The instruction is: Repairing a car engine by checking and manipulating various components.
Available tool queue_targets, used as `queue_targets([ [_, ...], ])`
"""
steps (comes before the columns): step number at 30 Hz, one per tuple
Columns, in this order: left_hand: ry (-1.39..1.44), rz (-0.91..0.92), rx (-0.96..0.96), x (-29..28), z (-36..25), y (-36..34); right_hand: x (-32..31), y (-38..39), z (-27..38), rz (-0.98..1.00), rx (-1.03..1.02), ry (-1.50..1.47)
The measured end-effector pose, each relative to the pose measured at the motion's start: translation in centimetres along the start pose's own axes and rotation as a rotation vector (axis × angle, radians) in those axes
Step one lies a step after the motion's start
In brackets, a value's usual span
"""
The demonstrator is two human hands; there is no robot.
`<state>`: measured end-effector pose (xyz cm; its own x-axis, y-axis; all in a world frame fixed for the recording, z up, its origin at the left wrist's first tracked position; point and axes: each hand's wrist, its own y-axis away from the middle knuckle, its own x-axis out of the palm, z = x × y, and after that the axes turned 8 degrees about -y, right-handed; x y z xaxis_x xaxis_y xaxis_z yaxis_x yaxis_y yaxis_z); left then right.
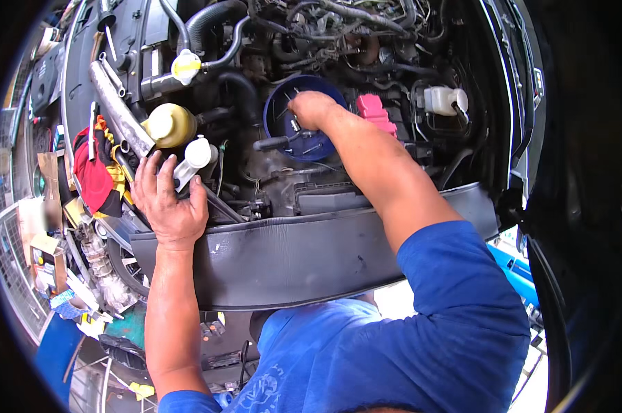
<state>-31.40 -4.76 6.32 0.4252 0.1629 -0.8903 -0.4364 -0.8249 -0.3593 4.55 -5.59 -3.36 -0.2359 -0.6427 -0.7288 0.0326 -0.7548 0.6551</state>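
Observation:
My right hand [312, 110] reaches into a round dark-blue bowl [272, 103] that sits in the engine bay. Its fingers are bent together among the small metal parts [295, 126] inside. What they pinch, if anything, is too small to make out. A short dark-handled tool [272, 143] lies across the bowl's near rim. Fingers spread, my left hand [168, 199] rests at the front edge of the bay by the black fender cover [290, 256]. Close to its fingertips are a white-capped reservoir [198, 153] and the lower end of a grey metal tube [121, 110].
A yellowish round reservoir [172, 126], a yellow-capped filler [185, 67] and a pink cover [376, 113] stand around the bowl. A white reservoir [443, 100] is at the right. Left of the bay lies a red, black and yellow cloth or glove [94, 168]. Hoses and wiring fill the far side.

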Motion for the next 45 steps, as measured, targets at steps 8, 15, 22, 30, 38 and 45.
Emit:
queue_targets([
  [8,0.016,-0.035,0.026,0.1,0.3,0.3,-1.1,0.2,2.5,0.171,-0.167,-0.360],
  [15,0.025,-0.045,0.026,0.3,-0.2,0.2,0.4,0.6,2.0,0.321,-0.311,0.028],
  [22,0.046,-0.035,0.031,0.2,0.6,0.6,0.2,0.1,2.9,0.359,-0.423,0.070],
  [30,0.068,-0.016,-0.009,-0.2,0.3,0.3,1.6,0.0,2.2,0.292,-0.360,0.060],
  [38,0.032,0.006,-0.042,-1.0,0.2,0.4,1.1,0.5,3.4,0.300,-0.146,-0.013],
  [45,0.092,0.001,-0.050,-0.7,0.0,0.0,0.5,0.7,3.3,0.291,-0.193,-0.126],
])
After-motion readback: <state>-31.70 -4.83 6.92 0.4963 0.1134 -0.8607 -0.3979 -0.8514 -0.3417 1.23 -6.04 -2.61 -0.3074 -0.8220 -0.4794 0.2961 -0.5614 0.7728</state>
